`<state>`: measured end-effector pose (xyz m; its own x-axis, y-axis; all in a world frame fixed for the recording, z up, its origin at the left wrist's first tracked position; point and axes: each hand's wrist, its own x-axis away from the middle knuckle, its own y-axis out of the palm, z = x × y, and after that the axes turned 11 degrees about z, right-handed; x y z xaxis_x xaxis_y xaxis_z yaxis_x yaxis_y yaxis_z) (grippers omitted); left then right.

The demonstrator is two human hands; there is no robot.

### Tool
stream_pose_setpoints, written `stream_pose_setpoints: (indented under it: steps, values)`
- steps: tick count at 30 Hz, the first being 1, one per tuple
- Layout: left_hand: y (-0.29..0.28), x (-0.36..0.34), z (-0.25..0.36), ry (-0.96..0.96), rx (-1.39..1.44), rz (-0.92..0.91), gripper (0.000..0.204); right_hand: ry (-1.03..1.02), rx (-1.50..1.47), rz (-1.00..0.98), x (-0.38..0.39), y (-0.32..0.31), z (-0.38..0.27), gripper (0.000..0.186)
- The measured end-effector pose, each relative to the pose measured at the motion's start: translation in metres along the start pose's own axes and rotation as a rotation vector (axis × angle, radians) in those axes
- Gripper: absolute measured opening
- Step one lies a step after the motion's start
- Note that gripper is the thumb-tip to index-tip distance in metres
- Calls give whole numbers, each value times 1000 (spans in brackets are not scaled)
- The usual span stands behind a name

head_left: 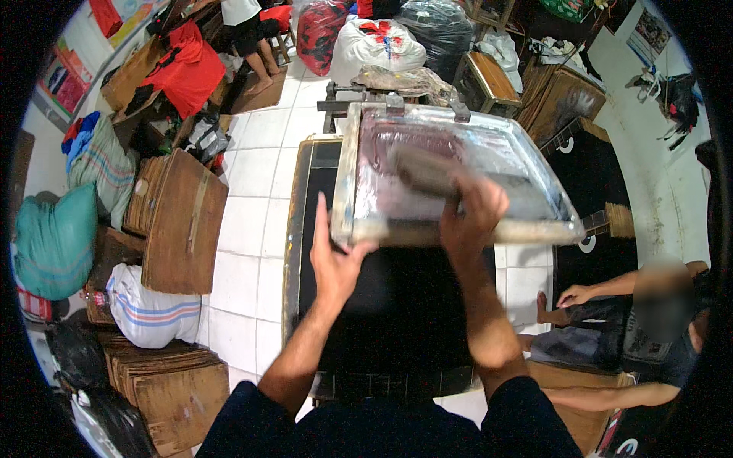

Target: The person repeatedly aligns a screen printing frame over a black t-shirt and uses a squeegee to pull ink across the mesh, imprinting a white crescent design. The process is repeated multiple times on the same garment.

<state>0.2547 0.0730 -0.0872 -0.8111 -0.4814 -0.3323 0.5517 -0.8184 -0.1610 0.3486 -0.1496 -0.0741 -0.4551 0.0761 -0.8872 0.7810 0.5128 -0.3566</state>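
A wooden screen printing frame (347,175) is fixed at its far edge by metal clamps (395,105) and appears raised off the black board below it. Dark maroon ink (374,145) is smeared over the left part of its mesh. My left hand (336,256) grips the frame's near left corner, the index finger stretched along the side rail. A wooden squeegee (427,174) sits in my right hand (473,214), over the mesh and slightly blurred by motion. The fingers wrap over its handle. The squeegee's lower edge cannot be made out.
The long black printing board (382,320) runs toward me under the frame. Stacked wooden boards (183,221) and stuffed sacks (153,305) line the left. A person (611,320) sits close by on the right; another (248,42) stands far left. Full bags (378,46) lie beyond the clamps.
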Motion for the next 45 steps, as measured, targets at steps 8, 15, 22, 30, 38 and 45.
stream_pose_setpoints:
  steps: [8,15,22,30,38,45]
  values:
    - [-120,-15,-196,-211,-168,158,99,-46,21,78,-166,13,-10,37]
    - [-321,325,-380,-973,-107,-317,33,-50,147,8,-240,42,4,39]
    - [-285,493,-326,-1189,-323,-104,43,-61,244,-8,-284,56,18,43]
    - [-277,473,-280,-783,-1036,-208,38,27,260,-90,-307,64,28,49]
    - [-332,480,-279,-985,-921,-168,20,22,202,-96,-313,68,36,50]
    - [-386,396,-252,-564,-749,199,24,16,240,-64,-320,72,26,50]
